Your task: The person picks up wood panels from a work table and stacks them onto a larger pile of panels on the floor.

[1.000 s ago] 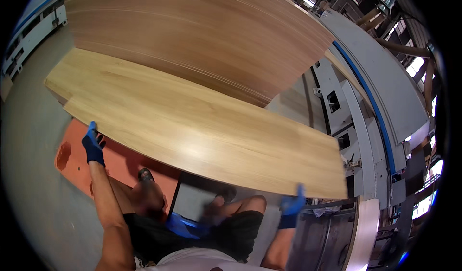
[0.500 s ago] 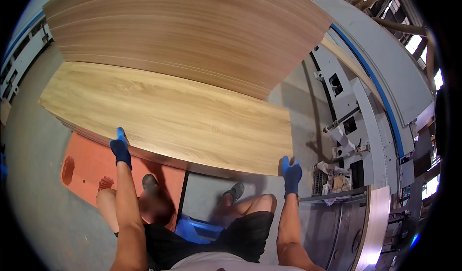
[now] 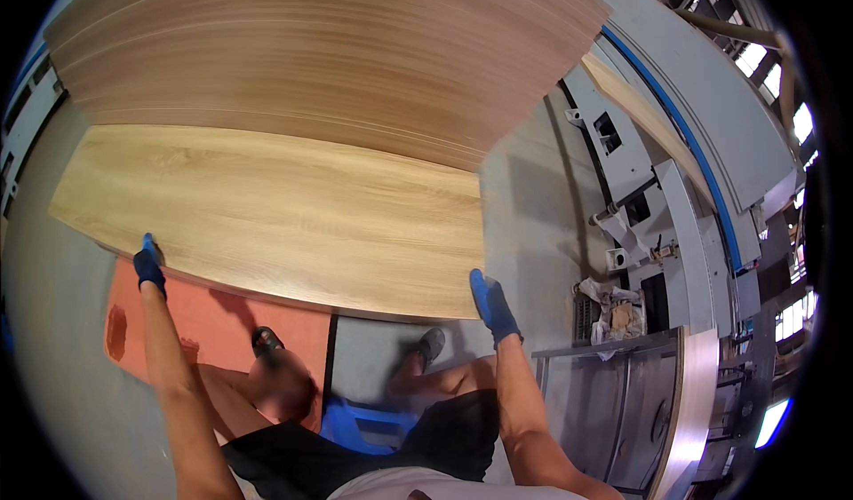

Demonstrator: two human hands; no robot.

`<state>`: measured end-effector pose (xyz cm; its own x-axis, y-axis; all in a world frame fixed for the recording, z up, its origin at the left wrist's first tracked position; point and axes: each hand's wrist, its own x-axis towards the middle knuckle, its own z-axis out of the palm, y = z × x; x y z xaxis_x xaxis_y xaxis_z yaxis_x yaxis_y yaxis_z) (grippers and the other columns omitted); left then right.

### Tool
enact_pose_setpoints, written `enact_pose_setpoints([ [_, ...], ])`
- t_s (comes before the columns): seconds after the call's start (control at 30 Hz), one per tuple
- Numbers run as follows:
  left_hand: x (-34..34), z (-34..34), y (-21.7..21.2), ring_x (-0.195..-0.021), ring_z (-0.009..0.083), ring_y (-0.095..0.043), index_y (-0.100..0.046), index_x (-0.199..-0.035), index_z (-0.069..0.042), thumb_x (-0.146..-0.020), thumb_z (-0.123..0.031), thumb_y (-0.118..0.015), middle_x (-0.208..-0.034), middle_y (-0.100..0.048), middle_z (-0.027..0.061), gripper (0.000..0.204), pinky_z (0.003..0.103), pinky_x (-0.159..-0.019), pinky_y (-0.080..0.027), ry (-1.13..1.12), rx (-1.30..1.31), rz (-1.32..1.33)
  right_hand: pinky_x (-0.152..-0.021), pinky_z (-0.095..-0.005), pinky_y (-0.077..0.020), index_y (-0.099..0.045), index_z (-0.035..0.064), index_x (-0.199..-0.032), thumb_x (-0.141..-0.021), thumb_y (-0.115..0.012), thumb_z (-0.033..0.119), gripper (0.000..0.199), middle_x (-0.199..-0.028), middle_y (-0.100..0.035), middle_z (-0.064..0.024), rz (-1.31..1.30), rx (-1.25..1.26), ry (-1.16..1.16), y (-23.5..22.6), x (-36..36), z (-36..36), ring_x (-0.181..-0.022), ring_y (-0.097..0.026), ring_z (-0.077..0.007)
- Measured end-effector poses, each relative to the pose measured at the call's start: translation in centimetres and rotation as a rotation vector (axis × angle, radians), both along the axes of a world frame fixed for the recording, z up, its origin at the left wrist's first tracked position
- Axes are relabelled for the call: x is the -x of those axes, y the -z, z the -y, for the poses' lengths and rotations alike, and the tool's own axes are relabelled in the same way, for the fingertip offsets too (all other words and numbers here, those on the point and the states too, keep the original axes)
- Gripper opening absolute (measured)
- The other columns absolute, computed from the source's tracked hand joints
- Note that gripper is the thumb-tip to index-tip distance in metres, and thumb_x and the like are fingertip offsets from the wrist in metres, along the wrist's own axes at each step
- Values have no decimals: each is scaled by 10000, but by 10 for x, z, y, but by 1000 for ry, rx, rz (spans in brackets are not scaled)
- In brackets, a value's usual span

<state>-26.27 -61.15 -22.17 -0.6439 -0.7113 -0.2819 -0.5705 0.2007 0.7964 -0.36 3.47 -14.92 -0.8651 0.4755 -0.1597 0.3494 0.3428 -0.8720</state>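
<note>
A long board with light wood grain (image 3: 267,207) lies flat in front of me, several layers thick at its front edge. My left hand (image 3: 149,267), in a blue glove, is at the front edge near the left end. Its thumb rests over the top, and its other fingers are mostly hidden at the edge. My right hand (image 3: 494,306), also gloved in blue, touches the right end by the front corner. Its fingers are stretched out along that end.
Behind the board rises a tall stack of brown panels (image 3: 329,47). An orange sheet (image 3: 209,313) lies on the floor at left, and a blue plastic stool (image 3: 355,424) is between my legs. On the right stand a grey machine (image 3: 622,158) and a wood-edged bench (image 3: 689,411).
My left hand has shifted left along the front edge. The right hand has come in from beside the corner onto the board's right end. The whole view has shifted somewhat.
</note>
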Motion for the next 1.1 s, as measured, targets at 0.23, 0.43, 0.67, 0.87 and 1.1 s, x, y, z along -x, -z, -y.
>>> enact_pose_setpoints([
  [0.23,18,17,-9,-422,149,-379,-465,-489,-103,-787,-490,-497,-444,-416,11,489,326,-451,-307,-79,-54,-57,-696,-360,-418,-564,-73,-880,-868,-400,404,505,-805,-570,-203,139,-212,15,23,21,12,-798,-525,-292],
  [0.43,19,12,-8,-404,127,-300,-409,-493,-151,-787,-492,-504,-440,-346,-22,460,302,-410,-232,-114,-239,-146,-715,-429,-415,-573,-56,-871,-850,-398,425,512,-849,-553,-287,196,-303,51,26,24,19,-856,-516,-427],
  [0.67,5,3,2,-524,181,-435,-576,-703,-40,-796,-519,-467,-576,-511,21,500,312,-520,-368,-102,-161,-347,-703,-419,-418,-582,-51,-873,-854,-386,426,516,-831,-577,-263,143,-361,75,17,30,34,-836,-543,-404],
  [0.87,-28,-55,13,-466,196,-376,-451,-623,-122,-751,-589,-439,-513,-380,55,484,379,-479,-369,47,-266,-38,-685,-441,-441,-579,-50,-903,-847,-395,414,502,-763,-557,-294,82,-354,132,23,28,45,-772,-540,-428],
  [1.1,-123,-209,-17,-924,403,-486,-423,-1128,-10,-754,-642,-374,-1039,-484,220,735,547,-761,-385,501,-596,168,-704,-430,-451,-547,-44,-1026,-846,-401,368,473,-807,-567,-284,-7,-298,275,34,-9,68,-787,-561,-404],
])
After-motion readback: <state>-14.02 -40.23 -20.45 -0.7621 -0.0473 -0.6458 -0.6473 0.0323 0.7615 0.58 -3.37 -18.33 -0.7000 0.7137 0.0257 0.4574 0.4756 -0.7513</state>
